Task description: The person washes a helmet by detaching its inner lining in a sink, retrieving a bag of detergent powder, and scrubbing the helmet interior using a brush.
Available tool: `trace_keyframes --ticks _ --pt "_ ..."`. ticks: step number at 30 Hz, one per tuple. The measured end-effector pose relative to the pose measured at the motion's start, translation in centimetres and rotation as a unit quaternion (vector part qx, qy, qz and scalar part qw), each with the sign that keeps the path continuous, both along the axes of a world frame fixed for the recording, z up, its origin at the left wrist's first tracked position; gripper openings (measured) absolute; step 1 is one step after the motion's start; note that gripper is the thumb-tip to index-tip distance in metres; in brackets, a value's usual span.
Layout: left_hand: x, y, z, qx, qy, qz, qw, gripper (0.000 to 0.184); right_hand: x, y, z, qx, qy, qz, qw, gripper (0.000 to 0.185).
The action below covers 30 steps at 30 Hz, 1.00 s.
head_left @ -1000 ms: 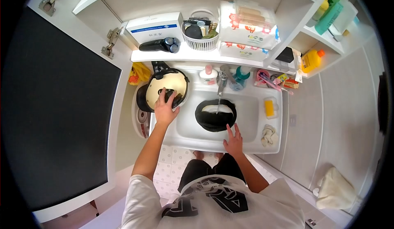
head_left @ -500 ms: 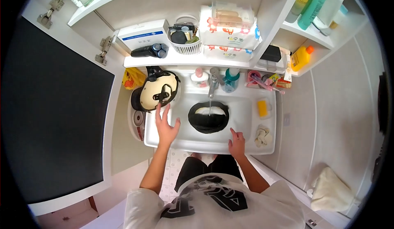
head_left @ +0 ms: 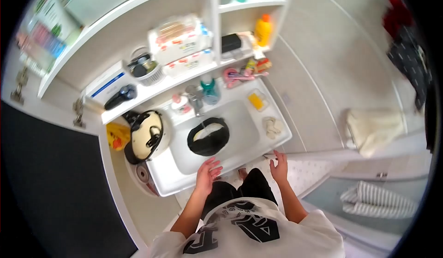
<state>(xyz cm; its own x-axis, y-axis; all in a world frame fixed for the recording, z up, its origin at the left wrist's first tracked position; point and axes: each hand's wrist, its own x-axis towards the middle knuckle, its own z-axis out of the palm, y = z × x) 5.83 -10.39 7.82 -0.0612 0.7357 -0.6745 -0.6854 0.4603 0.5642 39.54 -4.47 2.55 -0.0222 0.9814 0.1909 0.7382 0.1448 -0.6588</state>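
My left hand is open and empty, its fingers spread over the front edge of the white sink. Just beyond its fingertips, a black item with a pale lining lies in the basin under the faucet. My right hand hangs open with nothing in it, in front of the sink's right front corner. A helmet with a cream inside and black straps rests upturned at the sink's left end.
Behind the sink are a pump bottle, a teal bottle and a pink cup. A yellow sponge and a crumpled cloth lie on its right side. Shelves run above; an open cabinet door stands left.
The view has turned to the right. My left hand has come away from the helmet to the sink's front edge, and my right hand has moved away from the black item.
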Motion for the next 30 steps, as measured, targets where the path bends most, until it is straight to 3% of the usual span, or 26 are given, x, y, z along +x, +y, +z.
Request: trace_keyframes --ticks 4,11,16,24,27,30 --pt "3.4 -1.0 -0.3 -0.002 0.040 -0.152 0.987 0.036 3.3 -7.6 0.5 -0.066 0.044 -0.211 0.974 0.047" --pt "12.9 -1.5 1.0 0.030 0.064 -0.346 0.936 0.031 11.8 -19.5 -3.1 -0.099 0.218 -0.362 0.901 0.040" --pt "24.2 -1.6 1.4 0.023 0.058 -0.471 0.880 0.031 18.7 -27.9 -4.9 -0.056 0.257 -0.474 0.841 0.038" --pt "49.1 -3.0 0.2 0.034 0.061 -0.590 0.804 0.031 33.6 -38.4 -7.9 -0.050 0.292 -0.594 0.748 0.032" --pt "57.2 -3.3 1.1 0.048 0.051 -0.610 0.789 0.032 39.2 -39.0 -8.0 -0.074 0.243 -0.605 0.754 0.030" --pt "64.0 -3.1 2.3 0.057 0.038 -0.618 0.784 0.032 44.5 -37.1 -5.8 -0.050 0.302 -0.585 0.751 0.031"
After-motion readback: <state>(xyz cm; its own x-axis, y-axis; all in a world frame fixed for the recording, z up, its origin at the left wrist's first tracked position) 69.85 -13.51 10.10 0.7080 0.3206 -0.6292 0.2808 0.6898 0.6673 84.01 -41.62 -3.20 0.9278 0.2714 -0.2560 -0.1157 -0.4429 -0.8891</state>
